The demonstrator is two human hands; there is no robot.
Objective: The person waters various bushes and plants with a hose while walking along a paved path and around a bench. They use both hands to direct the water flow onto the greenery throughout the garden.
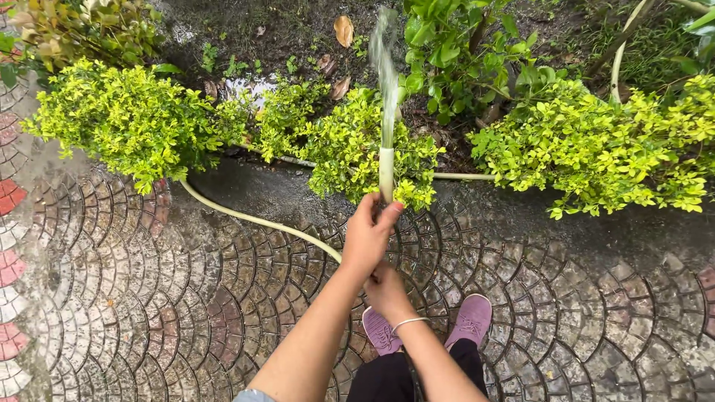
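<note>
Two hands are on the hose (pixel 386 173) as I look down through the head camera. My left hand (pixel 366 238) is the higher one, closed around the pale hose just below its open end, thumb and fingers pinching the tube so that it points up and away from me. My right hand (pixel 387 292) sits lower and nearer my body, partly hidden behind the left wrist; it seems wrapped around the hose too, though I cannot tell how firmly, and a thin bangle (pixel 410 322) circles that wrist. A jet of water (pixel 385 67) leaves the hose end and arcs over the yellow-green bushes (pixel 350 145) toward the dark wet soil (pixel 298 37) behind them, where a few dry brown leaves (pixel 343 30) lie. The rest of the hose runs away to my left in a long curve across the wet stone paving (pixel 149 283), then bends along the edge of the bed under the bushes, touching the ground the whole way. A second stretch of it shows between the bushes on the right. My purple shoes (pixel 472 321) stand on the fan-patterned paving directly below my hands. A darker green plant (pixel 454 52) rises behind the bushes.
</note>
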